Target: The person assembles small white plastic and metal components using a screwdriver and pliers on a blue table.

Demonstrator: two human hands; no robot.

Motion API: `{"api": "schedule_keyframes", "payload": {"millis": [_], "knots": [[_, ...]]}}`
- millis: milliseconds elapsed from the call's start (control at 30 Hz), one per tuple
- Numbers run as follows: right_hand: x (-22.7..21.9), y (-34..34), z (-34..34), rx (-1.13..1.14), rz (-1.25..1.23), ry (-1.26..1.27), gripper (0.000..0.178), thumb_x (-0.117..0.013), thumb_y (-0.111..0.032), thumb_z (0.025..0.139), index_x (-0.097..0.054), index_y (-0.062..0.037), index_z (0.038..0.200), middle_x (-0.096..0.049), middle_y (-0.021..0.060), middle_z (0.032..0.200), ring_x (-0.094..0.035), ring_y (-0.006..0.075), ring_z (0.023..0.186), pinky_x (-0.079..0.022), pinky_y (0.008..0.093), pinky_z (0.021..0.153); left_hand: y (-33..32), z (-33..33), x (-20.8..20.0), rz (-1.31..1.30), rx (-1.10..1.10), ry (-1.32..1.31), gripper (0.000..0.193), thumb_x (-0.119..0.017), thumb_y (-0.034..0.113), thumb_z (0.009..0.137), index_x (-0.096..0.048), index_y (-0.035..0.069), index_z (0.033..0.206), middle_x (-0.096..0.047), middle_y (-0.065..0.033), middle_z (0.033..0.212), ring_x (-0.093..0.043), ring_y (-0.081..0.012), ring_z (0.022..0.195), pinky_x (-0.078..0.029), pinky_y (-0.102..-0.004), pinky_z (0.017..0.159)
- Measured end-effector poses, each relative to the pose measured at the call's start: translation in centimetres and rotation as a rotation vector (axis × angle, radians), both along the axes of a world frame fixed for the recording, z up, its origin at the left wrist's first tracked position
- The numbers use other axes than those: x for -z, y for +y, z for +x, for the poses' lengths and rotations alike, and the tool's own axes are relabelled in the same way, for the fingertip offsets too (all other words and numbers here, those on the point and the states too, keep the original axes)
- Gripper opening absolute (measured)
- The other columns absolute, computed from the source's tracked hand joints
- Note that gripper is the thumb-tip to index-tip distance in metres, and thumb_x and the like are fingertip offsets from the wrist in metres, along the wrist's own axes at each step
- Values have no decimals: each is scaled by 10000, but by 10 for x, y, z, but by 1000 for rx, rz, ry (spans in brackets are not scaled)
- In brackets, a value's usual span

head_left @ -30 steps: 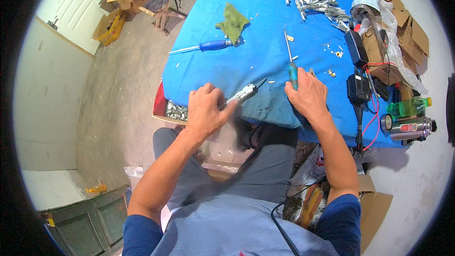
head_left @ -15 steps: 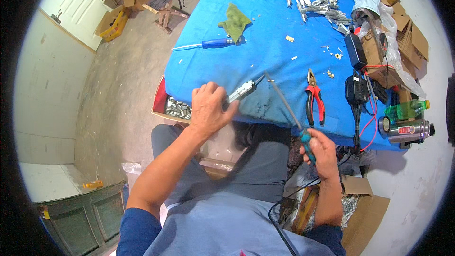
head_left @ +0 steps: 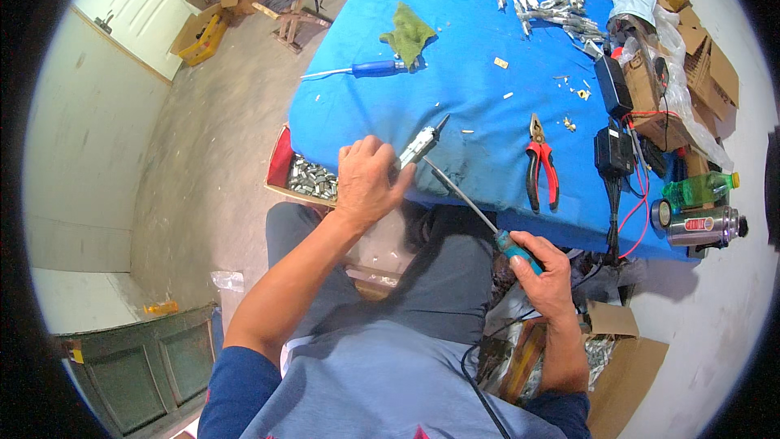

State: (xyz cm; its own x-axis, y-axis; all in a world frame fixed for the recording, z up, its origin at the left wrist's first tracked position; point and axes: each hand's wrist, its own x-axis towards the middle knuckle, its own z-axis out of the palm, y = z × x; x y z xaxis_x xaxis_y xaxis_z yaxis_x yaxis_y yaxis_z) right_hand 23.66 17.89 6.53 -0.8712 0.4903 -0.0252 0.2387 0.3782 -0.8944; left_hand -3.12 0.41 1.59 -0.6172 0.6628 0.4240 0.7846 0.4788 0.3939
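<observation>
My left hand [head_left: 367, 179] is closed round a slim silver device with a pointed black tip [head_left: 419, 146], held at the near edge of the blue cloth. Its tip slants up and to the right. In my right hand [head_left: 545, 280] is a screwdriver [head_left: 460, 191] with a teal handle. The shaft runs up and left, and its end is close to the device's side; whether they touch I cannot tell. Red-and-black pliers [head_left: 540, 164] lie on the cloth to the right. A small light strip [head_left: 467, 132] lies just beyond the device.
The blue-covered table [head_left: 349, 118] bears a blue-handled screwdriver [head_left: 376, 69], green rags [head_left: 408, 35] and a pile of silver devices [head_left: 552, 4]. Black adapters [head_left: 613, 152], a green bottle [head_left: 700, 189] and a steel flask [head_left: 704, 225] line the right edge. A box of metal pieces [head_left: 313, 179] stands left.
The screwdriver's tip has moved left and down, from beyond the device's point to beside its body. My right hand has turned with it. The device now tilts more steeply upward.
</observation>
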Motion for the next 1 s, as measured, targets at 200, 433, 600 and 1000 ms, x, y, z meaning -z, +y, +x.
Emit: {"api": "schedule_keyframes", "payload": {"millis": [200, 433, 600, 1000], "knots": [[-8, 4, -19, -74, 204, 67, 339, -687, -27, 793, -681, -1, 1131, -682, 166, 986, -669, 278, 898, -514, 346, 805, -1, -2, 0, -3, 28, 8, 284, -736, 290, 799, -594, 44, 808, -537, -123, 856, -534, -307, 844, -366, -415, 763], [-23, 9, -33, -125, 304, 44, 342, -696, -21, 786, -691, -12, 1128, -684, 167, 977, -671, 284, 897, -519, 351, 802, 0, -1, -1, 2, 23, -9, 279, -723, 297, 820, -598, 47, 816, -538, -120, 859, -534, -308, 837, -362, -413, 756], [-31, 13, -37, -133, 316, 18, 324, -690, -20, 787, -696, -8, 1111, -689, 163, 979, -675, 281, 893, -520, 347, 802, -1, -2, 1, 22, 22, -18, 271, -732, 286, 814, -599, 50, 821, -539, -115, 863, -533, -306, 840, -361, -412, 758], [-40, 15, -48, -124, 315, 12, 311, -681, -12, 778, -701, -1, 1088, -696, 158, 962, -677, 283, 875, -519, 344, 799, -3, -4, 1, 35, 35, -29, 266, -743, 275, 797, -597, 54, 828, -542, -107, 877, -530, -300, 840, -361, -414, 760]]}}
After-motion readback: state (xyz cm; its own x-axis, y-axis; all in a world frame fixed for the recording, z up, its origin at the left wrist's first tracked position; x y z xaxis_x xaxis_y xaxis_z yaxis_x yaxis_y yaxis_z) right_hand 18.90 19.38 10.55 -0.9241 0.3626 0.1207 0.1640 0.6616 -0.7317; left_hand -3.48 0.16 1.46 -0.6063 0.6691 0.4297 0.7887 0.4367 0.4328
